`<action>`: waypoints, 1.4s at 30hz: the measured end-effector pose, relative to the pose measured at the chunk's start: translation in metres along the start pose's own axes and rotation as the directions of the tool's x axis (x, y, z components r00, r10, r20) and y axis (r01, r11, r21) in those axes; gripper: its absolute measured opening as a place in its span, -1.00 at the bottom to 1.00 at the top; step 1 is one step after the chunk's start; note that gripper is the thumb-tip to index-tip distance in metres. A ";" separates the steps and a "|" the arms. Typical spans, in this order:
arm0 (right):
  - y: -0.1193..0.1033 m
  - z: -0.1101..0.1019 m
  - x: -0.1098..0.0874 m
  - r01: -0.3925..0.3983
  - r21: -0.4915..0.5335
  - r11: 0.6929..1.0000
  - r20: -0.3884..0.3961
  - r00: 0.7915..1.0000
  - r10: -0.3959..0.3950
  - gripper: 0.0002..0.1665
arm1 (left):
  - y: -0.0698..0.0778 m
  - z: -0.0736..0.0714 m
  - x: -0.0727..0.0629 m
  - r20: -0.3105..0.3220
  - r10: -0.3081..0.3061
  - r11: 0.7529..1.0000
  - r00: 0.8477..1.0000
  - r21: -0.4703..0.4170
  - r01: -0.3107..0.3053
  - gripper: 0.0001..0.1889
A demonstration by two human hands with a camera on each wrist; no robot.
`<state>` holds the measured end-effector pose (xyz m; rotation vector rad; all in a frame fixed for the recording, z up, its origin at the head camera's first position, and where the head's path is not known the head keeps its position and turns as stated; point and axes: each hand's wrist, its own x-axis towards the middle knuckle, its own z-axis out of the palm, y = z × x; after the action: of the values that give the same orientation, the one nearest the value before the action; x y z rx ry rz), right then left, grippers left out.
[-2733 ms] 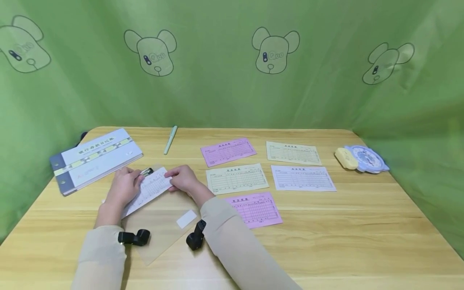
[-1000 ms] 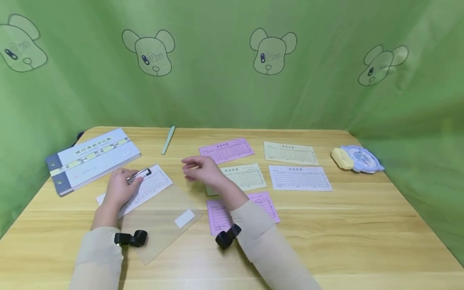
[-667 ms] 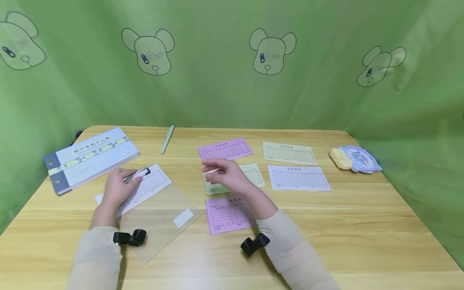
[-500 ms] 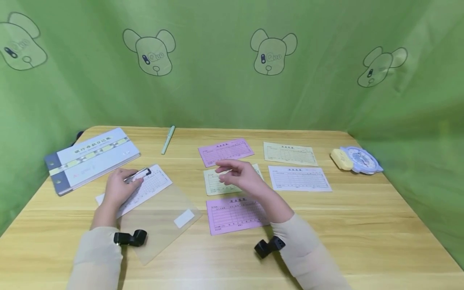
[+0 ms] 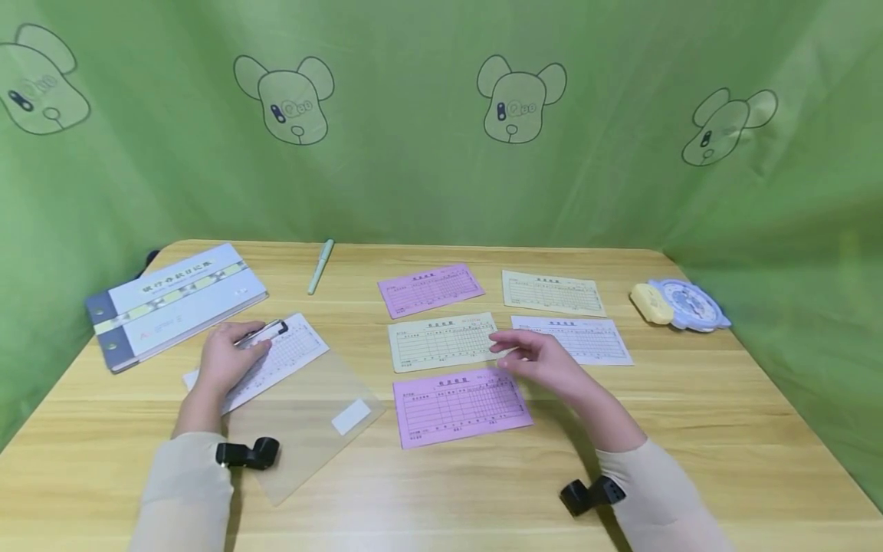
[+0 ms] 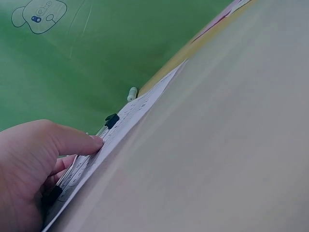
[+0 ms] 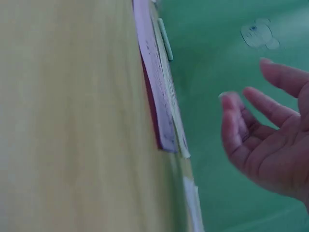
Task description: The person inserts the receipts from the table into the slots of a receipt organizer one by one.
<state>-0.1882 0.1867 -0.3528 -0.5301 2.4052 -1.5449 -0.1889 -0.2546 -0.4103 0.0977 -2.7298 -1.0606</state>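
From the head view, the white slip (image 5: 288,356) was seen on the clear board (image 5: 293,437), seemingly being secured; at the left wrist, the clip (image 6: 111,121) was being pinched by the left hand (image 6: 31,162); at the right, nothing was held by the loosely spread right hand (image 7: 277,145), a lower reach apparently called for.

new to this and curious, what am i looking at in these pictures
This is a person, no machine, wearing small black cameras at the wrists. The wide views come from the head, the tilted ones from the wrists. On the wooden table lie two pink forms, two pale yellow forms, a white form, a book, a pen and a blue and yellow object. The left hand grips a clip and a printed sheet, by a translucent sheet; the right hand holds nothing.
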 end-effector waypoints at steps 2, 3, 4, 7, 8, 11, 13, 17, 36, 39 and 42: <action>0.007 -0.004 -0.004 -0.023 -0.004 1.000 -0.002 1.000 0.023 -0.49 | 0.000 -0.001 0.000 0.004 -0.004 1.000 1.000 -0.004 0.004 -0.60; 0.010 -0.005 -0.005 -0.027 -0.006 1.000 0.000 1.000 0.027 -0.49 | 0.001 -0.001 0.000 0.005 -0.003 1.000 1.000 -0.005 0.004 -0.60; 0.013 -0.006 -0.007 -0.031 -0.008 0.999 0.006 1.000 0.031 -0.49 | 0.001 -0.001 0.000 0.007 -0.004 1.000 1.000 -0.005 0.004 -0.60; 0.022 -0.007 -0.009 -0.022 -0.042 0.999 0.029 0.999 0.024 -0.50 | 0.002 -0.003 -0.001 0.012 -0.007 1.000 1.000 -0.013 0.008 -0.60; 0.025 -0.008 -0.009 -0.012 -0.058 0.998 0.042 0.999 0.015 -0.50 | 0.002 -0.003 -0.001 0.016 -0.008 1.000 1.000 -0.015 0.008 -0.60; 0.033 -0.008 -0.011 0.003 -0.110 0.994 0.069 0.998 0.004 -0.49 | 0.001 -0.004 -0.001 0.031 -0.009 1.000 0.999 -0.017 0.009 -0.60; 0.037 -0.008 -0.012 0.013 -0.141 0.990 0.084 0.996 -0.001 -0.46 | 0.001 -0.004 -0.001 0.041 -0.004 1.000 0.999 -0.015 0.005 -0.60; 0.042 -0.008 -0.013 0.055 -0.228 0.972 0.107 0.994 -0.031 -0.41 | -0.001 -0.004 -0.001 0.055 0.001 1.000 0.998 -0.007 -0.001 -0.59; 0.041 -0.002 -0.015 0.124 -0.412 0.903 0.144 0.987 -0.070 -0.50 | 0.001 -0.007 -0.001 0.089 -0.001 1.000 0.996 -0.011 0.002 -0.58; 0.038 0.003 -0.016 0.149 -0.423 0.894 0.162 0.983 -0.088 -0.50 | 0.002 -0.007 -0.001 0.095 0.008 1.000 0.995 -0.002 -0.008 -0.58; 0.034 0.007 -0.018 0.150 -0.413 0.898 0.171 0.982 -0.086 -0.43 | 0.003 -0.007 -0.002 0.098 0.014 1.000 0.995 -0.001 -0.014 -0.59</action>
<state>-0.1753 0.2010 -0.3867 -0.8571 2.6349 -0.9666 -0.1856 -0.2565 -0.4035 0.0267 -2.8127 -1.0894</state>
